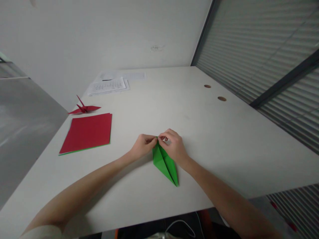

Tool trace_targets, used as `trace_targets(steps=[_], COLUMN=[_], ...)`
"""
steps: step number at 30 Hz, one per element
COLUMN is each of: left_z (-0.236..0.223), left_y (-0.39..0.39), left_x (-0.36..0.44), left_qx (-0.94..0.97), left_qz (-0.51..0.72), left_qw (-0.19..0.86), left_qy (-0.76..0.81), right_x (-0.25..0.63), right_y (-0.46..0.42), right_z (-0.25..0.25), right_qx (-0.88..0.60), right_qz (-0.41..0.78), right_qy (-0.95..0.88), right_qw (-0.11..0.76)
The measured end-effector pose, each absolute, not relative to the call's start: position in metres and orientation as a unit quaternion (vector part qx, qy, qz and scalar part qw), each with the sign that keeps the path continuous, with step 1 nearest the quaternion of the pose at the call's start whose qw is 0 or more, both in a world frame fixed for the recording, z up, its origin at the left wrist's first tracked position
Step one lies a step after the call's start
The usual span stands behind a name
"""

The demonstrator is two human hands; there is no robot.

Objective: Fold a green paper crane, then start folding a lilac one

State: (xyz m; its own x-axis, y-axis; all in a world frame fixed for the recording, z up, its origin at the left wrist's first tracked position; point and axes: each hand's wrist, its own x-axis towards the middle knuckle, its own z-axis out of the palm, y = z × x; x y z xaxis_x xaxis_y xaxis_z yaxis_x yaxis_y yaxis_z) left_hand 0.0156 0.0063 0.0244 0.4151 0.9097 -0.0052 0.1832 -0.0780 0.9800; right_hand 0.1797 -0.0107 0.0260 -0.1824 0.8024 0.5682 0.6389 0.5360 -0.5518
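A green sheet of origami paper [165, 164], folded into a long diamond, lies on the white table in front of me. Its lower tip points toward me and slightly right, with a lengthwise slit showing down the middle. My left hand [144, 145] pinches the far tip between thumb and index finger. From the other side, my right hand [174, 146] pinches the same tip, its fingertips touching or nearly touching the left ones. The very end of the tip is mostly hidden by the fingers.
To the left lies a stack of square paper [91, 131], red on top with green edges below. Behind it stands a folded red paper crane [85, 109]. Written sheets [108, 86] lie near the wall. Two round holes [221, 99] mark the table's right side, beside window blinds [259, 43].
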Motion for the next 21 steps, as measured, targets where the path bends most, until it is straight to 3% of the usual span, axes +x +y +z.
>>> trace_targets(steps=[7, 16, 21], left_z=[0.0242, 0.0245, 0.0280], left_y=[0.0062, 0.0073, 0.0072], left_x=[0.0187, 0.0190, 0.0186], left_qx=[0.608, 0.557, 0.503], left_qz=[0.344, 0.380, 0.397], left_qw=[0.573, 0.593, 0.618], left_qy=[0.428, 0.441, 0.456], right_x=[0.1762, 0.1724, 0.1706], right_y=[-0.0158, -0.0174, -0.0191], right_z=[0.0265, 0.0250, 0.0232], right_qx=[-0.467, -0.460, -0.448], right_qz=[-0.046, 0.088, 0.081], right_qy=[-0.796, -0.771, -0.788], right_qw=[0.382, 0.432, 0.414])
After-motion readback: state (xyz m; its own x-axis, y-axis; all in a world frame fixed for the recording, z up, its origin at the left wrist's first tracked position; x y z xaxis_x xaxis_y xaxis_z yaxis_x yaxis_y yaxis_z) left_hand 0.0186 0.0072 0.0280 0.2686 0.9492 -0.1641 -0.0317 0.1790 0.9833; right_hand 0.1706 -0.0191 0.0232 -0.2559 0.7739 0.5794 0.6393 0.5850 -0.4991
